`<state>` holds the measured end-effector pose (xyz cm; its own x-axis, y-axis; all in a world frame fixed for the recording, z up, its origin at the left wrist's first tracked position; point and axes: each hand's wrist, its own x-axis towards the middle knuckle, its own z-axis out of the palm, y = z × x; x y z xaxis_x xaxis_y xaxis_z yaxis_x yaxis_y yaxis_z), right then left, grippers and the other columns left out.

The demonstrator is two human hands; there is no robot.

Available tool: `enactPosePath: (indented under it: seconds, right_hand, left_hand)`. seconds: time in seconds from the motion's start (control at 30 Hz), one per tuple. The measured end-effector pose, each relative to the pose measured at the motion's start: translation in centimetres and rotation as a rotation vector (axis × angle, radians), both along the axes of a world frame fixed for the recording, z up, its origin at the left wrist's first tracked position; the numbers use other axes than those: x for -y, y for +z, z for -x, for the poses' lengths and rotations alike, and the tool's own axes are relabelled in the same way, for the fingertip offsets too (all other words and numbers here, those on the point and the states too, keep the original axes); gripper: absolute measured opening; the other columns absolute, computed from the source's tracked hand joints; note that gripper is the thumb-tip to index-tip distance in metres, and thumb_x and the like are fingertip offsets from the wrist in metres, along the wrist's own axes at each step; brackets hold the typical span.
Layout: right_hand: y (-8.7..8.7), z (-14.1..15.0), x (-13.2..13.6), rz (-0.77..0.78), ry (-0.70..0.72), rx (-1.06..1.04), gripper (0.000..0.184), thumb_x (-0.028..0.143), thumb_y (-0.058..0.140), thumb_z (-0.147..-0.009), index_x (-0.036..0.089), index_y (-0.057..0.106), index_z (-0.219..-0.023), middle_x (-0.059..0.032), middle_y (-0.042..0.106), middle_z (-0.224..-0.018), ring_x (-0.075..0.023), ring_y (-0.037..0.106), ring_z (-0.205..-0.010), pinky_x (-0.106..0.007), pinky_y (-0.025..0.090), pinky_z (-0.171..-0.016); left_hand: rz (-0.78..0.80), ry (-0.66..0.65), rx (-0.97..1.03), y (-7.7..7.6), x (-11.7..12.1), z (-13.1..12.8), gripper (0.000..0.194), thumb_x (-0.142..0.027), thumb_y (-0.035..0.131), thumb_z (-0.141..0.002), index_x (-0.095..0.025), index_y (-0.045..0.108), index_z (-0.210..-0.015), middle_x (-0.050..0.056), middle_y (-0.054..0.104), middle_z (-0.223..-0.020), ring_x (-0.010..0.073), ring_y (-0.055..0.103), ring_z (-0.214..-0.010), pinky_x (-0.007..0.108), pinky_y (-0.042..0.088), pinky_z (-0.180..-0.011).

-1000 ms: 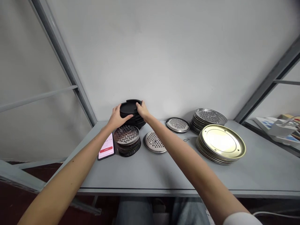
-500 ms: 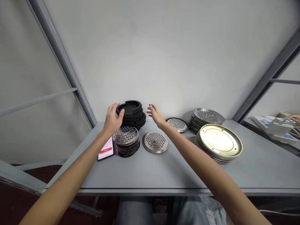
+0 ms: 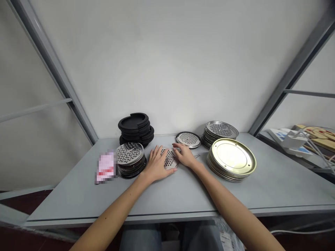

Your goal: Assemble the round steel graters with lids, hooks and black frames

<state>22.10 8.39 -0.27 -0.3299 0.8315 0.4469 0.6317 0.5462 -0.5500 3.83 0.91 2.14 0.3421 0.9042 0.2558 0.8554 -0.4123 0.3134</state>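
1. The left hand [image 3: 156, 164] and right hand [image 3: 185, 155] close in from either side on a perforated steel disc [image 3: 170, 158], with the fingers curved over its edges in a light grip. The disc sits between them at the surface, and it seems tilted, though the hands hide too much to be sure.
2. That disc now lies under both hands. In the earlier view it lay flat and untouched, while the hands were up by the black stack.
3. To the left stand a stack of black round bases [image 3: 135, 129] and a shorter pile of grater discs on black bases [image 3: 130, 159], both just out of reach of the fingers.
4. A phone [image 3: 106, 167] lies further left (its screen is pixelated, though red and pink still show, so nothing can be read).
5. To the right are a single perforated disc [image 3: 188, 139], a stack of perforated trays [image 3: 221, 132] and a pile of gold-toned lids [image 3: 231, 158], all on the grey surface [image 3: 272, 184].
6. Below the edge, a bag's white label [image 3: 225, 241] is too small to read.
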Motion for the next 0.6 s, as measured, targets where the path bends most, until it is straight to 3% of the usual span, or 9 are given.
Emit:
enactPosePath:
  seconds: [0.17,0.6]
  right_hand:
    - [0.5,0.0,0.2,0.076,0.044,0.096,0.035,0.033,0.046,-0.093,0.014,0.062,-0.118,-0.0119,0.071,-0.107,-0.024,0.066,-0.101,-0.035,0.048,-0.09]
    - [0.5,-0.3,0.2,0.098,-0.001,-0.074,0.026,0.031,0.056,-0.086,0.017,0.066,-0.105,-0.0083,0.072,-0.101,-0.0208,0.067,-0.091,-0.033,0.051,-0.082]
  left_hand:
    - [0.025,0.09,0.071,-1.4,-0.1,0.5,0.1,-0.065,0.071,-0.062,-0.018,0.034,-0.143,0.019,0.027,-0.152,0.0415,0.017,-0.142,0.057,0.02,-0.113]
    - [-0.117,0.049,0.214,-2.7,-0.3,0.8,0.083,-0.057,0.073,-0.066,-0.02,0.044,-0.135,0.014,0.033,-0.147,0.0347,0.037,-0.134,0.048,0.035,-0.109]
